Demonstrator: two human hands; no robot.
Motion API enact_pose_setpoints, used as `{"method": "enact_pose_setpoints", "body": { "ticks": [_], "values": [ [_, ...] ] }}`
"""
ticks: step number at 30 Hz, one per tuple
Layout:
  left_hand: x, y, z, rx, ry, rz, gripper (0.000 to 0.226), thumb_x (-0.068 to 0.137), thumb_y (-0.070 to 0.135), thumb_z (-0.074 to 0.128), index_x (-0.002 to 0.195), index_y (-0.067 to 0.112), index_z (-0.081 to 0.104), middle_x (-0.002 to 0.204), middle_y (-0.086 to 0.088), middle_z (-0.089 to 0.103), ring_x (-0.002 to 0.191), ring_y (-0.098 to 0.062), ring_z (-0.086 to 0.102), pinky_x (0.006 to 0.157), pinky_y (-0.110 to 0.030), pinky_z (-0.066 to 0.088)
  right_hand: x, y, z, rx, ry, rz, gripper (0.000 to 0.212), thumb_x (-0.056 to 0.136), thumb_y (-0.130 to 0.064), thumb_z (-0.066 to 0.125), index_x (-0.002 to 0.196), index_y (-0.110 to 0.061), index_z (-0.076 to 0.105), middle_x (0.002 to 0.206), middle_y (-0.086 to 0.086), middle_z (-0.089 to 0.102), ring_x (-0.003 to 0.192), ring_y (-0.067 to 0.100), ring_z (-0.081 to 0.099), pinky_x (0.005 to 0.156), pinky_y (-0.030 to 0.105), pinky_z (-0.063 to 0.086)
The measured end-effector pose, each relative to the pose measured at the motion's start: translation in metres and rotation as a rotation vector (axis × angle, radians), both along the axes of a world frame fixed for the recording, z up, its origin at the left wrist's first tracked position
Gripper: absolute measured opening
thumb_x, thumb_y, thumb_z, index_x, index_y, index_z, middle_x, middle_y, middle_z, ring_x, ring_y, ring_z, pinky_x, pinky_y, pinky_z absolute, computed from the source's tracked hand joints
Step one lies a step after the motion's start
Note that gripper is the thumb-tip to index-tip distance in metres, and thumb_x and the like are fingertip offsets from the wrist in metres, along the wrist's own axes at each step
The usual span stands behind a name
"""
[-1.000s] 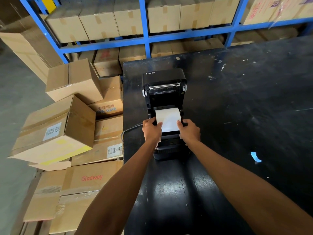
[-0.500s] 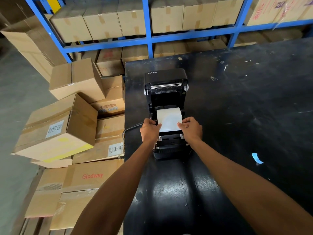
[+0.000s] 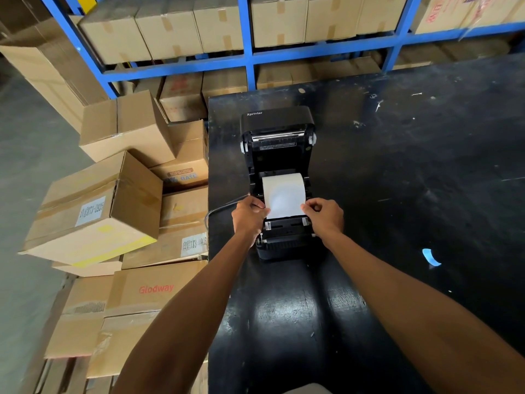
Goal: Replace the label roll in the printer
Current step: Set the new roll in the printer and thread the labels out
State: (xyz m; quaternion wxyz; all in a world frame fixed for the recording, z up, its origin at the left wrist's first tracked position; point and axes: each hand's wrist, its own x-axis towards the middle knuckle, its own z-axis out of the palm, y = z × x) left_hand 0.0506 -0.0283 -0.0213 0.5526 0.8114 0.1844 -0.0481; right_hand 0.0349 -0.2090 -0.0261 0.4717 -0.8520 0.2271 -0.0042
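A black label printer (image 3: 277, 123) stands on the black table near its left edge, lid swung up and back. A white label roll (image 3: 283, 194) lies in its open bay, with a strip of paper drawn toward me over the front guides. My left hand (image 3: 248, 216) pinches the strip's left edge and my right hand (image 3: 324, 214) pinches its right edge, both just behind the two white paper guides. The roll's core and the bay floor are hidden by the paper.
The black table (image 3: 412, 180) stretches right and toward me, with a blue scrap (image 3: 431, 257) on it. Stacked cardboard boxes (image 3: 96, 206) crowd the floor left of the table. Blue shelving (image 3: 247, 56) with more boxes runs behind. A cable (image 3: 218, 207) leaves the printer's left side.
The free end of the paper is shorter over the front than a second ago; both hands have shifted slightly back toward the roll, still gripping the strip's edges.
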Motion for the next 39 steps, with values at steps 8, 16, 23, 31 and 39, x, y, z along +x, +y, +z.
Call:
{"method": "enact_pose_setpoints", "body": {
  "ticks": [8,16,23,31,39],
  "values": [
    [-0.001,0.002,0.0,0.04,0.05,-0.003,0.012,0.082,0.017,0.081,0.084,0.017,0.069,0.092,-0.002,0.072,0.073,-0.008,0.065,0.058,-0.017,0.047,0.001,-0.004,0.001,0.041,0.017,-0.013,0.007,0.082,-0.027,0.079,0.088,-0.024,0.079,0.091,0.001,0.073,0.087,0.022,0.067,0.076,0.038,0.058],
    [-0.001,0.0,-0.003,0.162,0.098,0.008,0.017,0.081,0.031,0.081,0.07,0.031,0.068,0.098,-0.002,0.078,0.103,-0.025,0.07,0.102,-0.048,0.053,0.002,-0.007,-0.002,-0.03,0.04,0.009,0.007,0.08,-0.026,0.081,0.086,-0.023,0.081,0.094,0.001,0.076,0.085,0.017,0.066,0.074,0.031,0.055],
    [-0.002,0.001,-0.001,0.206,0.104,-0.065,0.023,0.083,0.03,0.08,0.097,0.012,0.081,0.105,-0.006,0.08,0.099,-0.024,0.073,0.1,-0.048,0.055,0.0,-0.005,-0.006,-0.08,0.038,0.036,0.006,0.085,-0.027,0.076,0.089,-0.023,0.079,0.102,0.005,0.072,0.087,0.019,0.062,0.067,0.028,0.047],
    [0.003,0.0,0.008,0.129,0.189,-0.119,0.026,0.082,0.018,0.08,0.103,0.003,0.079,0.111,-0.017,0.077,0.103,-0.033,0.072,0.1,-0.048,0.055,0.0,-0.01,-0.006,-0.127,0.039,0.098,0.011,0.091,-0.027,0.068,0.093,-0.021,0.077,0.107,0.008,0.069,0.094,0.023,0.064,0.074,0.028,0.046],
    [0.003,0.001,0.008,0.171,0.188,-0.138,0.027,0.084,0.019,0.079,0.106,0.003,0.078,0.112,-0.018,0.077,0.105,-0.033,0.072,0.101,-0.049,0.054,-0.002,-0.01,-0.006,-0.174,0.055,0.14,0.015,0.093,-0.03,0.064,0.095,-0.022,0.076,0.112,0.007,0.068,0.098,0.024,0.064,0.082,0.036,0.054]
  ]
}}
